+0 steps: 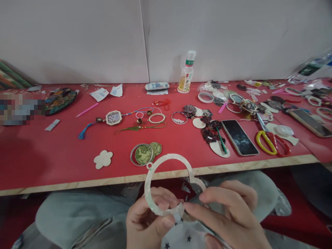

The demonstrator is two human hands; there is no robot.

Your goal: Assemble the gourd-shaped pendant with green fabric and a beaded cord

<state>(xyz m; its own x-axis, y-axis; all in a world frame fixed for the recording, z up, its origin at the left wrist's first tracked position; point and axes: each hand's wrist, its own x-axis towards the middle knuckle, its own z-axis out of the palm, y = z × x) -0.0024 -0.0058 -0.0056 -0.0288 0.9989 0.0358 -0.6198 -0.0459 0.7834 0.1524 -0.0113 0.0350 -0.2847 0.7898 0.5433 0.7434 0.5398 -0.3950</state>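
A pale, glittery gourd-shaped ring frame (pixel 148 188), with a tiny loop at its upper left, is held in front of me above my lap. My left hand (pixel 149 221) pinches its lower rim between thumb and fingers. My right hand (pixel 230 211) is closed around the smaller lobe on the right, its index fingertip pressing at the narrow waist. Part of that lobe is hidden behind the right fingers. Below the hands shows white cloth with dark stars (pixel 188 238). On the table just beyond lie round green patterned pieces (pixel 144 154) and a white flower-shaped piece (pixel 103 159).
The red table (pixel 64 155) has a pale front edge. On it are a phone (pixel 240 137), scissors (pixel 272 141), a green pen (pixel 221 140), a tasselled pendant (pixel 113 118) and a bottle (pixel 186 74). Several craft pieces are heaped at the right.
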